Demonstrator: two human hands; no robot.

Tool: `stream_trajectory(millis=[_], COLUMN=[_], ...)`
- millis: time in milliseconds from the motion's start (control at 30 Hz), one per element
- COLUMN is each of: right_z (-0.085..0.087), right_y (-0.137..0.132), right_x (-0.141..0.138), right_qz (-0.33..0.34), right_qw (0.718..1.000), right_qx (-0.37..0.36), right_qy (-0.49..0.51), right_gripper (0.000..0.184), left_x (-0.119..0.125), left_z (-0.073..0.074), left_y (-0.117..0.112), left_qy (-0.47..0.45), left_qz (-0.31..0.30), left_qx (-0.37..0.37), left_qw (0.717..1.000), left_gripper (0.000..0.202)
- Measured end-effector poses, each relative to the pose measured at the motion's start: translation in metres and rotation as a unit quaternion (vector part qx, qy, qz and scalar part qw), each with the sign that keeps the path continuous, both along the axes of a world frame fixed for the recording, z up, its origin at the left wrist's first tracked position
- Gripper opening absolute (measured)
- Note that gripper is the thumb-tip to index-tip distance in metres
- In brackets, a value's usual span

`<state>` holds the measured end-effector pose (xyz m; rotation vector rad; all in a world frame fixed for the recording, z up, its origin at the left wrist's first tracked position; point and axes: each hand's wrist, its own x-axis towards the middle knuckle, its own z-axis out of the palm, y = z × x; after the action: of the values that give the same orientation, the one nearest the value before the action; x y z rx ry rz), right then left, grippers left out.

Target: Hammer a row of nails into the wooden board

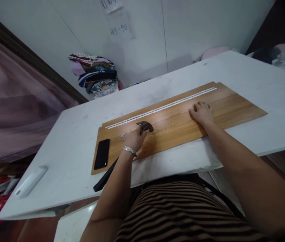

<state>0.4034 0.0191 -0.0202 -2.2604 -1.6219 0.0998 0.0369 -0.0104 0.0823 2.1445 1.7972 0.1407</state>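
A wooden board [233,104] lies on a white table. My left hand [134,138], with a bracelet at the wrist, is closed around a claw hammer [146,126] close to its dark head. The hammer's black handle [106,175] passes beneath my forearm toward the table edge. Several loose nails [122,135] lie on the wood just left of that hand. A row of small dark nails or holes [167,128] runs rightward from the hammer head; which they are I cannot tell. My right hand [202,112] rests on the board with bent fingers, thumb apart, nothing visible in it.
Two pale measuring strips [162,107] run along the board's far side. A black phone [102,154] lies at its left end. On the white table [69,148] sits a white oblong object [32,180]. Folded clothes [95,74] are stacked against the wall behind.
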Motion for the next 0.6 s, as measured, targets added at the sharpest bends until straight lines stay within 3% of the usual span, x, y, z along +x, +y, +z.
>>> stream_trajectory(millis=[600], right_z=[-0.0018], right_y=[-0.0001], right_x=[0.0001], right_qz=[-0.002], right_qw=[1.0], right_qx=[0.007], right_qy=[-0.001], right_gripper=[0.04], left_x=[0.0002], left_z=[0.0], left_y=[-0.0003], left_qy=[0.0], left_qz=[-0.001], left_qx=[-0.003], left_qw=[1.0], left_gripper=[0.038])
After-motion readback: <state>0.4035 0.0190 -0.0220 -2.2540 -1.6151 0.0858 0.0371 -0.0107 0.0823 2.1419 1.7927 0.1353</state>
